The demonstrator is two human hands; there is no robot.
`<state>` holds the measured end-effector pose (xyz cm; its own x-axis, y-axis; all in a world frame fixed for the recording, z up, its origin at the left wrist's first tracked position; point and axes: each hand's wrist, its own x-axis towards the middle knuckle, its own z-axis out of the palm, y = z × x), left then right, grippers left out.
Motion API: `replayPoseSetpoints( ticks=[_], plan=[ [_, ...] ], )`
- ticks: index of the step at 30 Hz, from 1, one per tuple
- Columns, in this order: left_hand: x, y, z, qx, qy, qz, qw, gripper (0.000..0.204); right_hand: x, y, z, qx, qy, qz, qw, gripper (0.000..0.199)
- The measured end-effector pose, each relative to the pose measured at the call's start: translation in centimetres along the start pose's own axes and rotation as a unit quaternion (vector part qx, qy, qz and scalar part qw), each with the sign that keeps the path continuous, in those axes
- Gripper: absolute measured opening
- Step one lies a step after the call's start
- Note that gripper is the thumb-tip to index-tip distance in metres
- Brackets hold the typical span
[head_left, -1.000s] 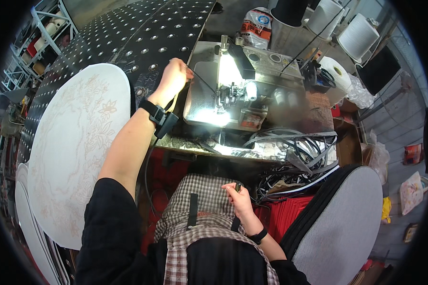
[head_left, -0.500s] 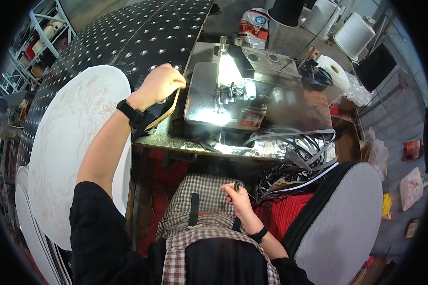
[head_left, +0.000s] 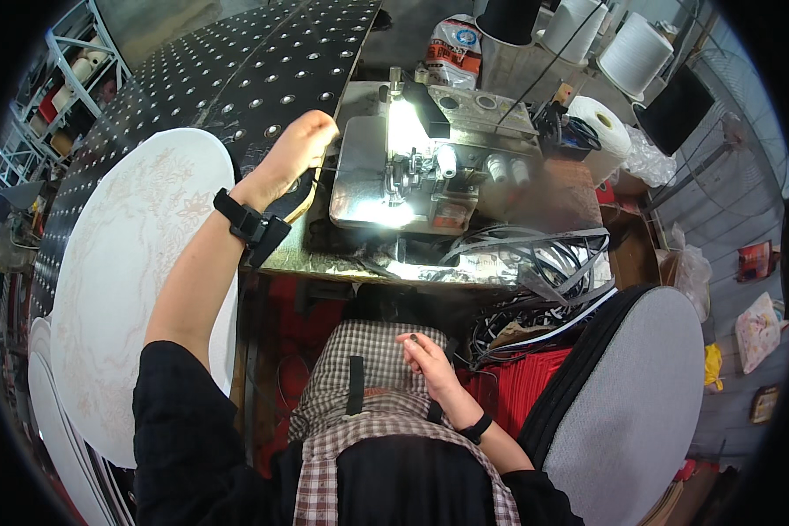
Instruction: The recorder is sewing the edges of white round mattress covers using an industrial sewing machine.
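My left hand (head_left: 287, 158) is closed, fingers curled down at the left end of the sewing machine's lit metal plate (head_left: 355, 188). Whatever it may grip is hidden beneath the fingers. Just under that wrist lies a dark item with a yellowish curved edge (head_left: 303, 209), partly covered by my hand and the black wristband. Over my checked apron (head_left: 368, 346), my right hand (head_left: 431, 366) pinches a small dark thing (head_left: 415, 338) between thumb and fingers, too small to name. The sewing machine (head_left: 425, 167) stands in front of me with its lamp on.
To the left leans a large white oval panel (head_left: 140, 280) with a faint pattern. Grey oval pieces (head_left: 631, 412) are stacked at my right beside red folded material (head_left: 535, 394). Grey strips (head_left: 543, 263) tangle at the table edge. Thread cones (head_left: 636, 53) stand behind. A studded black table (head_left: 263, 70) extends away.
The view has shifted slightly, moving the machine a little left in the picture. My left hand has stayed closed by the plate. The right-hand fingers have tilted and stretched slightly around the small dark thing.
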<state>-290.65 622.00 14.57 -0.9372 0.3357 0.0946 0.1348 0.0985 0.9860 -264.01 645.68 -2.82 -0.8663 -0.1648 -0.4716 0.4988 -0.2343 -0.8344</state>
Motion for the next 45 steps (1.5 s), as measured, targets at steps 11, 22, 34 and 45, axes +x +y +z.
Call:
replayPoseSetpoints(
  ticks=[11,22,34,45],
  plan=[
    [0.0,-0.8,-1.7,0.398,0.034,0.192,0.897,0.013,0.3,0.9,-0.6,0.015,-0.020,0.019,0.999,0.032],
    [-0.9,-1.4,0.0,-0.240,0.042,-0.061,0.968,0.008,0.9,2.0,-0.3,-0.003,-0.033,-0.018,0.999,0.022],
    [-2.3,1.7,0.0,0.551,0.017,0.135,0.823,0.016,0.6,2.3,-0.7,0.013,-0.050,-0.003,0.999,0.015],
    [-1.0,0.2,0.5,-0.305,0.157,-0.077,0.936,0.008,0.9,3.7,-0.6,0.021,-0.046,-0.002,0.999,0.017]
  ],
)
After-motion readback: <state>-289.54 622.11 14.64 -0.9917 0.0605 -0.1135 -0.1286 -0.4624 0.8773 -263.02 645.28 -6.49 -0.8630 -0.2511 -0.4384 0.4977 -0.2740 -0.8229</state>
